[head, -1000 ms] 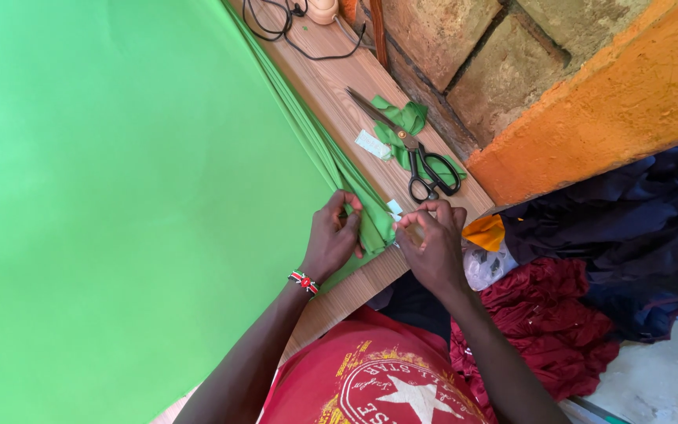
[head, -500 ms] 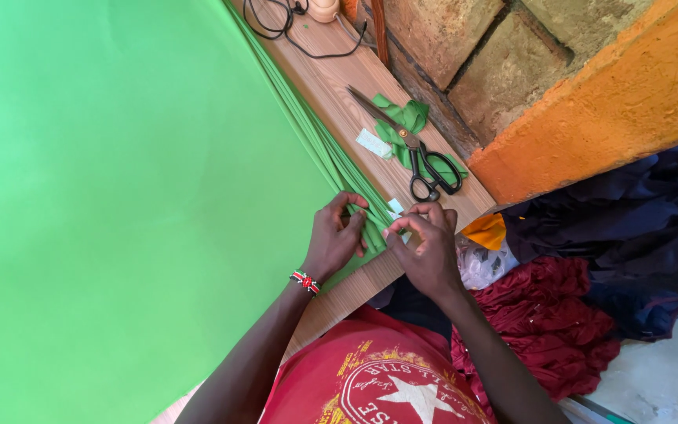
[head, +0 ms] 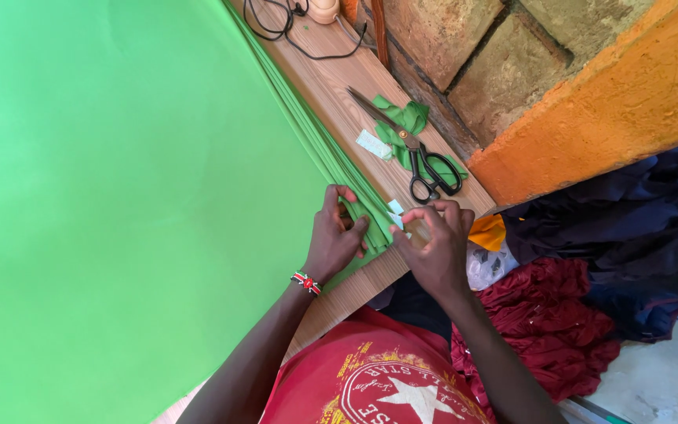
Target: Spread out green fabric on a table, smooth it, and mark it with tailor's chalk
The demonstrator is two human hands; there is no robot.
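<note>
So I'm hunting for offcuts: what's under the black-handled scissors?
Under the scissors lies a crumpled scrap of green cloth, spread past both sides of the blades, on the wooden table. Whatever sits directly beneath scissors and scrap is covered.

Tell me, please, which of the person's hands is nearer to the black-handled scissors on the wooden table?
Right. The right hand is just below the scissors, at the table's near edge. The left hand rests farther off, on the stacked edge of the green fabric.

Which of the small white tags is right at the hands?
The white tag between the hands, at the green cloth's corner; the other lies beside the scissors.
</note>
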